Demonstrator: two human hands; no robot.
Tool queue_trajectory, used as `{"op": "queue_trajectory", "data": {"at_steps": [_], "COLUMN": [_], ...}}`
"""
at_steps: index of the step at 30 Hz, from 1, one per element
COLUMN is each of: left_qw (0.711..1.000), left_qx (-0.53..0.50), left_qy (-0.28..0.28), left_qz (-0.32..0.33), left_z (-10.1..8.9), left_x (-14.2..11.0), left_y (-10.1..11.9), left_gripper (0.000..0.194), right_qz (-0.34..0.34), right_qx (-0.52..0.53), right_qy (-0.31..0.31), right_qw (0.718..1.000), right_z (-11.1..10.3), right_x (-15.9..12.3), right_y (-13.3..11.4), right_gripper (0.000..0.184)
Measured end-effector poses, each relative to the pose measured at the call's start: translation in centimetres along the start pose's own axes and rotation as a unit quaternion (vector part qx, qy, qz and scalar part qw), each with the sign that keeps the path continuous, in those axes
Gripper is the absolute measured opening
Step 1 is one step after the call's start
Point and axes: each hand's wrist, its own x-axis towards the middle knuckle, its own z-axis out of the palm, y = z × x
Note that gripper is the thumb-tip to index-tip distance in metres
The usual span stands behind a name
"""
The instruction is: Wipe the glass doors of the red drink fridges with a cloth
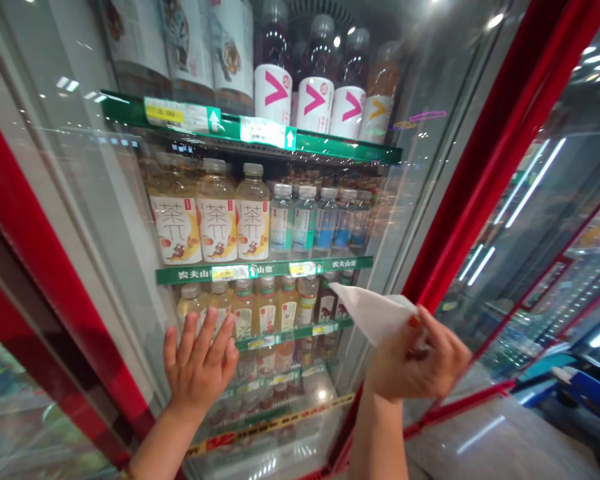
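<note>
My left hand (199,363) is at the glass door (325,383) of a drinks fridge, its fingers spread and palm toward the pane. It holds nothing, and whether it presses on the glass is hard to tell. To its right, my right hand (420,363) pinches a folded white tissue (373,307), somewhat blurred. The tissue's pointed end sticks out to the left, in front of the pane. Behind the glass, tea bottles (253,220) with white labels and smaller clear bottles (305,220) line a middle shelf. A lower row of bottles (267,310) is partly hidden by my left hand.
Red door frames (485,160) run along both sides of the pane. Green shelf edges (340,143) carry price tags, with larger bottles (275,93) above. A yellow and red strip (280,423) crosses low down. A blue object (587,393) stands on the floor at right.
</note>
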Motion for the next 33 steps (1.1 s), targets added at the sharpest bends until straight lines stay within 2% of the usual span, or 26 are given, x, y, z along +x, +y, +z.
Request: {"op": "queue_trajectory", "data": {"at_steps": [2,3,4,5,6,8,9,10,12,15,18,20,23,27,29,33], "left_qw": [1.000,1.000,1.000,1.000,1.000,1.000,1.000,1.000,1.000,1.000,1.000,1.000,1.000,1.000,1.000,1.000], "left_qx": [0.001,0.000,-0.001,-0.002,-0.002,-0.004,-0.005,-0.006,-0.010,-0.012,-0.011,-0.011,-0.009,-0.005,-0.004,0.002], "left_qy": [0.002,0.004,0.005,0.005,0.006,0.007,0.007,0.006,0.004,0.005,0.008,0.008,0.008,0.008,0.004,0.000], "left_qz": [-0.001,-0.002,-0.002,-0.002,-0.002,-0.003,-0.003,-0.004,-0.004,-0.005,-0.006,-0.006,-0.007,-0.009,-0.008,-0.002], "left_z": [0.0,0.0,0.0,-0.1,-0.1,-0.1,-0.2,-0.2,-0.3,-0.3,-0.2,-0.2,-0.2,-0.2,-0.1,0.0], "left_x": [0.0,0.0,0.1,0.1,0.1,0.2,0.2,0.2,0.3,0.3,0.3,0.4,0.3,0.1,0.0,-0.2], "left_y": [0.0,0.0,0.1,0.1,0.1,0.1,0.1,0.1,0.1,0.2,0.2,0.3,0.3,0.1,0.0,-0.1], "left_gripper": [0.081,0.081,0.081,0.081,0.082,0.082,0.082,0.082,0.082,0.082,0.083,0.084,0.083,0.084,0.085,0.088], "right_qz": [-0.073,-0.115,-0.152,-0.179,-0.193,-0.183,-0.171,-0.159,-0.123,-0.067,-0.003,0.023,0.030,0.001,-0.005,0.040], "right_qx": [-0.034,-0.026,-0.001,0.037,0.080,0.151,0.170,0.185,0.215,0.228,0.160,0.107,0.090,0.100,0.106,0.096], "right_qy": [0.156,0.184,0.160,0.093,-0.002,-0.179,-0.227,-0.249,-0.268,-0.285,-0.269,-0.260,-0.299,-0.354,-0.347,-0.280], "right_qw": [0.985,0.976,0.975,0.979,0.978,0.955,0.943,0.937,0.931,0.929,0.950,0.959,0.949,0.930,0.932,0.954], "right_z": [-0.1,0.0,0.2,0.4,0.7,1.2,1.3,1.4,1.2,0.8,1.0,1.5,1.9,2.0,1.9,2.4], "right_x": [2.3,2.7,2.4,1.6,0.4,-2.9,-4.4,-5.8,-7.7,-8.3,-8.0,-8.0,-8.7,-9.8,-10.0,-9.2], "right_y": [0.3,0.1,-0.4,-1.0,-1.9,-3.7,-4.5,-5.0,-5.4,-4.1,-2.7,-2.7,-4.1,-5.4,-4.6,-2.0], "right_gripper": [0.028,0.032,0.037,0.041,0.043,0.041,0.038,0.035,0.039,0.048,0.051,0.056,0.064,0.074,0.071,0.066]}}
